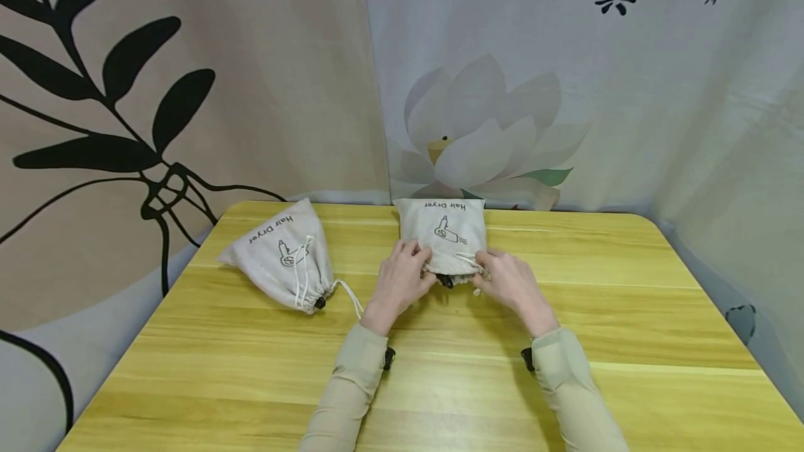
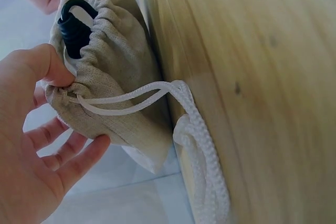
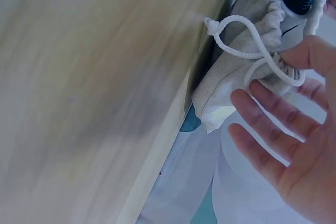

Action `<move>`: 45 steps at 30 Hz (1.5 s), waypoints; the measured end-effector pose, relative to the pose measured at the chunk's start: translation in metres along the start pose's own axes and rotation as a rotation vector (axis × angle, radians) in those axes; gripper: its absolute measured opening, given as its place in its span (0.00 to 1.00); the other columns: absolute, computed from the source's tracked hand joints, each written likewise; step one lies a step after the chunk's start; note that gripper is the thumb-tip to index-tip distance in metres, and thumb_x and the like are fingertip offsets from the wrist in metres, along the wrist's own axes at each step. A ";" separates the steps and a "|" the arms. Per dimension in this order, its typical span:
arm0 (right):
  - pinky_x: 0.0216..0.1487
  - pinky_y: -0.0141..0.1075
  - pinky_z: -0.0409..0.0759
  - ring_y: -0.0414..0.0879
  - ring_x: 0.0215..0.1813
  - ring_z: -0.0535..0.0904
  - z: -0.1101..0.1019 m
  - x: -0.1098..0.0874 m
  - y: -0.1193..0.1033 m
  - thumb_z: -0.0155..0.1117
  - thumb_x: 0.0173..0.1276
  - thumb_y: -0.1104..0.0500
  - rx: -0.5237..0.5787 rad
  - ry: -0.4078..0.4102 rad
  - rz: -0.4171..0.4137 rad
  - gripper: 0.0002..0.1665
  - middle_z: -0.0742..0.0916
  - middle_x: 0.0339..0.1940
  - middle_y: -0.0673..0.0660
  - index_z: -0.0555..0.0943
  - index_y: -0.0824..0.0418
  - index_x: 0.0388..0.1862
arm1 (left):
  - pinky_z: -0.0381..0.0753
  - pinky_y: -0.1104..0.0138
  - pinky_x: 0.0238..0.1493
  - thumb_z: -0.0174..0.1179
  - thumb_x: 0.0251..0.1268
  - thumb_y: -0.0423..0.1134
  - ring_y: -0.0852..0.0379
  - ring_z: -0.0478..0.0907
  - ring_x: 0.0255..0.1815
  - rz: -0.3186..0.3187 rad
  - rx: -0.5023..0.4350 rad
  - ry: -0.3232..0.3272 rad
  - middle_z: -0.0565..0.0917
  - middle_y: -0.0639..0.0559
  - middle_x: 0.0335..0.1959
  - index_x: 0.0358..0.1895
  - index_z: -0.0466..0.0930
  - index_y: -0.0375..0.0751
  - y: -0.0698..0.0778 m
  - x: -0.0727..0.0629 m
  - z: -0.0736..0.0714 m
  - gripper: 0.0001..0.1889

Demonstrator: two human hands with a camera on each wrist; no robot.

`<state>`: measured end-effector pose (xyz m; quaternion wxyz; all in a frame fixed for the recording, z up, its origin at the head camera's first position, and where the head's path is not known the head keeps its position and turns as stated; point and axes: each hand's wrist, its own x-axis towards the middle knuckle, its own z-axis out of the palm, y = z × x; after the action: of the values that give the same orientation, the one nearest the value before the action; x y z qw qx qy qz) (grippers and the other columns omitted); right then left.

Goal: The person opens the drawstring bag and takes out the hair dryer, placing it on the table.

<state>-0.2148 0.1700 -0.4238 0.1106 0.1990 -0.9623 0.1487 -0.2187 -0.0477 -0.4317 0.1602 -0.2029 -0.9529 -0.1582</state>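
Observation:
A pale cloth drawstring bag [image 1: 442, 229], printed "Hair Dryer", lies near the table's far edge with its gathered mouth facing the person. At the left side of that mouth, my left hand [image 1: 400, 276] pinches the cloth between thumb and forefinger, as the left wrist view shows. My right hand [image 1: 510, 281] pinches the opposite side by the drawcord, its other fingers spread. Inside the partly open mouth sits a black cord end [image 2: 74, 35] with a loop; most of the contents are hidden. White drawcord [image 2: 199, 135] hangs from the left side, and a knotted cord loop [image 3: 247, 22] from the right.
A second drawstring bag [image 1: 283, 250] with the same print lies to the left, cinched, a black tip [image 1: 320, 303] poking out. Its white cord [image 1: 350, 295] trails toward the left forearm. Behind the wooden table [image 1: 628, 312] hangs a printed curtain [image 1: 301, 75].

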 end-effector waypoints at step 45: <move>0.18 0.32 0.63 0.44 0.21 0.67 0.003 0.000 0.003 0.64 0.56 0.59 -0.037 0.005 0.087 0.12 0.76 0.23 0.51 0.69 0.55 0.24 | 0.72 0.68 0.21 0.64 0.51 0.33 0.54 0.71 0.35 0.036 0.062 0.059 0.76 0.52 0.30 0.31 0.74 0.46 -0.001 0.002 0.003 0.08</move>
<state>-0.2162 0.1721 -0.4271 0.1100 0.1544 -0.9724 0.1362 -0.2218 -0.0463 -0.4341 0.1973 -0.2100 -0.9485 -0.1314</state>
